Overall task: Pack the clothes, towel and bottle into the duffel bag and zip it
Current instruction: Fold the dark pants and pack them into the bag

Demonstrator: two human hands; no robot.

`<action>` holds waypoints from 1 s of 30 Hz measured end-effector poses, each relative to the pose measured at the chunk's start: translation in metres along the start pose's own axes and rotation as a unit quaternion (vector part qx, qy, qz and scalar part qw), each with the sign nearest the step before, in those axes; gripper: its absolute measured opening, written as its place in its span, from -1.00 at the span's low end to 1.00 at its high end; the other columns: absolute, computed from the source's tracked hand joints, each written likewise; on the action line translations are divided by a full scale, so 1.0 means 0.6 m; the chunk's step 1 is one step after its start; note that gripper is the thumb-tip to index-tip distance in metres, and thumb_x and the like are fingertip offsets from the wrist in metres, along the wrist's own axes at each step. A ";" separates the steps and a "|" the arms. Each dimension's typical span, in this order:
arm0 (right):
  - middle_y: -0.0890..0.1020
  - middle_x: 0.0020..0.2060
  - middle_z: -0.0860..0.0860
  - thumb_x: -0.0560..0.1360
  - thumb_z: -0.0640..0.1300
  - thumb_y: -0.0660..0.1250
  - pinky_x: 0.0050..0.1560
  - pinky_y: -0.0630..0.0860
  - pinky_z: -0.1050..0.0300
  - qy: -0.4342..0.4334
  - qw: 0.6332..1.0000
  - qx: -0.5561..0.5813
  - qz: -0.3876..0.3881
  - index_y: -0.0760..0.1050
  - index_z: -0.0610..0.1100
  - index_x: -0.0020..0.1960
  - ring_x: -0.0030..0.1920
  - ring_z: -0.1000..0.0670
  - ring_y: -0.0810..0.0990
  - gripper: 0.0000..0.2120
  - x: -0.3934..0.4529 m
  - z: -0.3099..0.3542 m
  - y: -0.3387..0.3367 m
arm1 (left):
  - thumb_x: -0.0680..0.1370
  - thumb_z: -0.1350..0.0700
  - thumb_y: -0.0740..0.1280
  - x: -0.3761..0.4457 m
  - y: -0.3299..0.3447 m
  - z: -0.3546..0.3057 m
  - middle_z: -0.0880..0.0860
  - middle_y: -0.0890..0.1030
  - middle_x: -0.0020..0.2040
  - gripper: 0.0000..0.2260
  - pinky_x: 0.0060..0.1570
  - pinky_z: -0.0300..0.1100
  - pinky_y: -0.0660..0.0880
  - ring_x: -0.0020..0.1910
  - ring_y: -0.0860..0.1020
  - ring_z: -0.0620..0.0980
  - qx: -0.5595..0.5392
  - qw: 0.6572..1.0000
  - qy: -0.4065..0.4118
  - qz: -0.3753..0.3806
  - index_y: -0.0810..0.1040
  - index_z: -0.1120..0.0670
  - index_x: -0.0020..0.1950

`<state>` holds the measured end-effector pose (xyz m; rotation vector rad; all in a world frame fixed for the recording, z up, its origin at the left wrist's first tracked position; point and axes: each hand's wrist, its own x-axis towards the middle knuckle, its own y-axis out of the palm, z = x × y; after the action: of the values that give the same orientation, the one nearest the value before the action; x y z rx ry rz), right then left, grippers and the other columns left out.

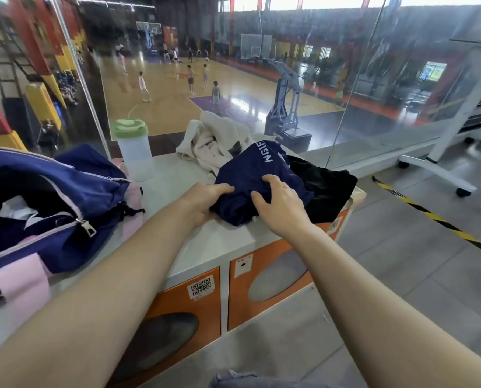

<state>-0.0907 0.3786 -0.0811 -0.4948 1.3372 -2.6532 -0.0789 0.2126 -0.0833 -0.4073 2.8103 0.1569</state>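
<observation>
A navy garment with white lettering [257, 175] lies bunched on the white cabinet top [214, 247]. My left hand [205, 198] grips its left edge, and my right hand [279, 204] holds its near right side with curled fingers. A black garment [327, 189] lies beside it to the right. Behind them sits a crumpled cream towel [214, 138]. A clear bottle with a green lid [134, 149] stands upright to the left of the towel. The navy duffel bag with pink trim [74, 191] lies open at the left, with white cloth inside.
The cabinet has orange locker doors [275, 278] below. A glass wall [359, 93] rises just behind the cabinet, with a basketball court and people beyond. A white wheeled frame [440, 161] and yellow-black floor tape [435, 217] are at the right.
</observation>
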 end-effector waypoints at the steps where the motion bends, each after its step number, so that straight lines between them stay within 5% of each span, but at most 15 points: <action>1: 0.45 0.34 -0.04 0.56 0.15 0.16 0.32 0.34 -0.10 0.004 1.000 0.003 0.005 0.26 -0.02 0.44 0.32 -0.12 0.40 -0.50 -0.001 0.002 0.000 | 0.54 0.25 0.37 -0.005 0.001 -0.002 0.09 0.65 -0.12 -0.88 -0.41 -0.26 0.55 -0.20 0.61 0.00 -0.007 1.000 -0.007 0.016 0.57 0.20 0.06; 5: 0.46 0.33 -0.03 0.57 0.16 0.16 0.36 0.30 -0.12 0.019 0.999 0.043 0.023 0.25 -0.02 0.44 0.33 -0.11 0.40 -0.50 -0.005 0.009 -0.004 | 0.51 0.27 0.36 -0.011 0.001 -0.005 0.10 0.66 -0.02 -0.74 -0.28 -0.24 0.59 -0.12 0.64 0.01 0.027 0.998 0.031 0.049 0.53 0.16 0.19; 10: 0.49 0.30 -0.01 0.56 0.16 0.16 0.34 0.34 -0.10 0.022 0.997 0.066 0.032 0.33 -0.01 0.39 0.30 -0.08 0.43 -0.55 -0.006 -0.001 0.000 | 0.50 0.08 0.42 0.020 0.006 -0.022 -0.03 0.47 0.19 -0.51 0.04 -0.21 0.45 0.07 0.50 -0.09 0.094 0.979 0.158 -0.084 0.30 0.10 0.34; 14: 0.50 0.28 0.00 0.57 0.13 0.16 0.32 0.37 -0.09 0.020 0.997 0.068 0.025 0.36 -0.01 0.36 0.28 -0.07 0.45 -0.58 -0.001 -0.008 0.003 | 0.52 -0.02 0.37 0.063 0.017 -0.063 -0.01 0.43 0.39 -0.48 0.30 -0.17 0.35 0.32 0.42 -0.09 0.241 0.939 0.235 -0.068 0.32 0.07 0.44; 20: 0.50 0.27 -0.01 0.56 0.11 0.17 0.30 0.38 -0.10 0.024 0.998 0.065 0.011 0.32 -0.02 0.39 0.25 -0.07 0.46 -0.56 0.009 -0.021 0.007 | 0.38 -0.19 0.49 0.104 0.050 -0.101 -0.02 0.51 0.31 -0.27 0.19 -0.10 0.49 0.19 0.53 -0.03 0.335 0.930 0.141 0.053 0.36 0.06 0.44; 23: 0.49 0.31 -0.02 0.56 0.12 0.16 0.33 0.36 -0.10 0.033 0.997 0.072 0.007 0.24 -0.04 0.45 0.29 -0.08 0.44 -0.49 0.014 -0.029 0.007 | 0.40 -0.11 0.50 0.106 0.055 -0.107 -0.02 0.58 0.11 -0.49 0.01 -0.18 0.49 0.05 0.55 -0.04 0.422 0.889 0.169 0.059 0.51 0.07 0.27; 26: 0.43 0.38 -0.02 0.57 0.12 0.15 0.40 0.27 -0.09 0.027 0.998 0.057 0.004 0.19 -0.06 0.50 0.38 -0.07 0.35 -0.44 0.014 -0.031 0.009 | 0.43 -0.09 0.46 0.097 0.062 -0.106 0.03 0.60 0.02 -0.63 0.05 -0.08 0.51 0.01 0.56 0.03 0.497 0.842 0.204 0.035 0.54 0.09 0.11; 30: 0.37 0.43 -0.02 0.58 0.09 0.15 0.46 0.17 -0.08 0.011 0.998 0.064 0.002 0.16 -0.06 0.52 0.43 -0.07 0.27 -0.44 0.008 -0.028 0.004 | 0.46 0.01 0.38 0.069 0.067 -0.097 0.00 0.58 -0.16 -0.84 -0.24 -0.21 0.41 -0.12 0.56 0.02 0.474 0.839 0.268 0.014 0.47 0.04 -0.07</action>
<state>-0.1009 0.3889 -0.0913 -0.4483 1.1625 -2.7267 -0.1444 0.2314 -0.0379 -0.1617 2.9207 -1.4916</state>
